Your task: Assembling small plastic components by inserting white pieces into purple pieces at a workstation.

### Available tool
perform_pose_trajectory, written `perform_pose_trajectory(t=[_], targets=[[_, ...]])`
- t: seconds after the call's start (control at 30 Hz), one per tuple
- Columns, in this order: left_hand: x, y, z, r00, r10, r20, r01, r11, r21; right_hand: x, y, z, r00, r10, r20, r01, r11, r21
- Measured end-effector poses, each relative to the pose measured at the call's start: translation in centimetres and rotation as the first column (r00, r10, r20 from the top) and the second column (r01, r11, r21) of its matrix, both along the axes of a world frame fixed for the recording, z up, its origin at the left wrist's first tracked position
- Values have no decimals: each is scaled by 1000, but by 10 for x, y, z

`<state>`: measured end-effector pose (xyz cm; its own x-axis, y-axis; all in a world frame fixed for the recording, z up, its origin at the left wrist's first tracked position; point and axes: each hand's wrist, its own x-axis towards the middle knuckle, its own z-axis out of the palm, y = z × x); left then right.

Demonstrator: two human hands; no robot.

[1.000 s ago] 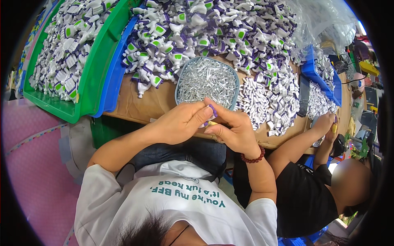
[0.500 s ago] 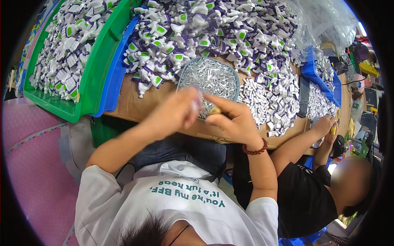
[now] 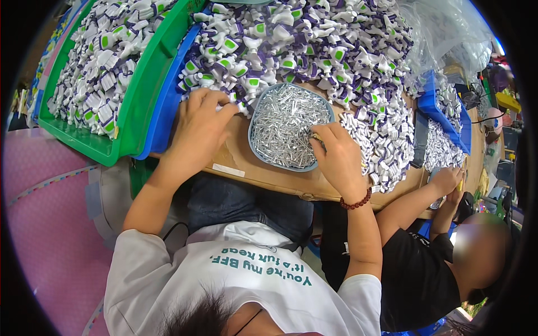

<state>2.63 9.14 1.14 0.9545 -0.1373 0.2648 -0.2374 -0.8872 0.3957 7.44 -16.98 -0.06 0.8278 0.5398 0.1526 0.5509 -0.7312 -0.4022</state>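
Note:
My left hand (image 3: pixel 199 134) is at the near left edge of a big heap of white-and-purple plastic toy figure parts (image 3: pixel 291 42) with green patches. Its fingers are bent and apart, touching or just over the closest parts; nothing shows in it. My right hand (image 3: pixel 341 159), a dark red bead bracelet on its wrist, reaches over the right side of a grey-blue basin (image 3: pixel 253 147). Short silver metal pins (image 3: pixel 286 126) fill the basin. Thumb and fingers pinch together at the pins, around a small yellowish and dark thing mostly hidden by the fingers.
Small white-and-purple pieces (image 3: pixel 386 159) lie right of the basin. At left stand a green crate (image 3: pixel 134 95) of similar parts and a blue tray (image 3: pixel 165 98). A co-worker's hands (image 3: pixel 451 182) work at the right, near a blue bin (image 3: pixel 428 103). Clear plastic sheeting (image 3: pixel 448 36) lies behind.
My hands were together in front of the basin, the right holding a yellowish thing. Now the left has moved left to the heap, and the right has gone to the pins.

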Motion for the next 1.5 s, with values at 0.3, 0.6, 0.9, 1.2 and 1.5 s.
perform_pose_trajectory(t=[0.3, 0.6, 0.9, 1.2, 1.5], targets=[[5, 13, -18, 971, -13, 240, 35, 996, -87, 3, -4, -3, 995, 47, -88, -32, 986, 166], [-1, -44, 3, 822, -403, -402, -347, 206, -915, -8, 7, 30, 852, 63, -519, 320, 722, 613], [-7, -82, -7, 786, -538, -304, -484, -230, -844, -19, 10, 30, 908, 73, -412, 260, 673, 693], [-7, -77, -5, 845, -471, -251, -334, -98, -938, -26, 9, 32, 951, -5, -308, 191, 795, 576], [-3, -73, 5, 876, -428, -224, -240, 16, -971, -29, 13, 31, 974, -23, -224, 154, 793, 589]])
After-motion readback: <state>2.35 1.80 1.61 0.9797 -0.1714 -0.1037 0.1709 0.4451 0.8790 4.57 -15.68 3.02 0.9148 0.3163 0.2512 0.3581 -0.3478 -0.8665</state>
